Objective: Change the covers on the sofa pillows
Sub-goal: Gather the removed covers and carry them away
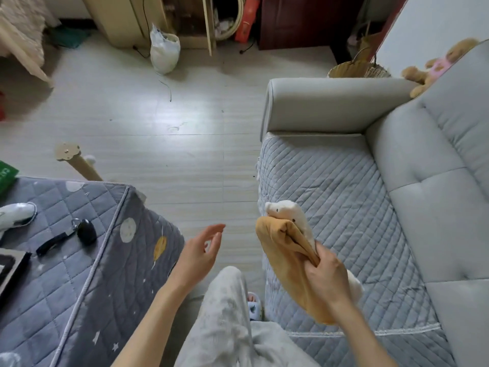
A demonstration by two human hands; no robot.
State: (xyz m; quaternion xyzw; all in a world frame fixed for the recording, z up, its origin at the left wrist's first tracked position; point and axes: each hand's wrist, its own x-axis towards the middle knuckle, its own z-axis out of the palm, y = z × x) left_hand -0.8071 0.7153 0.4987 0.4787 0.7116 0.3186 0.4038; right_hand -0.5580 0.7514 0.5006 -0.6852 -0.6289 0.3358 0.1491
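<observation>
The right hand (326,276) is closed in a fist around a bunched fold of a mustard-yellow cover (287,263), holding it up over the front edge of the sofa seat (344,197). A small white plush pillow (287,211), shaped like an animal with tiny dark eyes, pokes out of the far end of the cover, and another bit of white shows below the wrist, so the cover wraps most of its middle. The left hand (197,254) is open and empty, fingers loosely spread and slightly curled, palm turned toward the pillow, hovering near it over the floor (158,123) without touching it. The seat is spread with a pale blue quilted throw, and the grey armrest (330,102) and backrest rise beyond it. A brown teddy bear (434,67) in a pink garment lies on top of the backrest, by the far corner. To the left, a tabletop (79,274) is draped in a blue-grey quilted cloth printed with moons and stars; a black key fob (86,231) with a strap lies on it. The person's leg in light grey patterned trousers (225,313) fills the lower middle, between the tabletop and the sofa. A white plastic bag (164,50) stands on the floor far back, near wooden furniture.
</observation>
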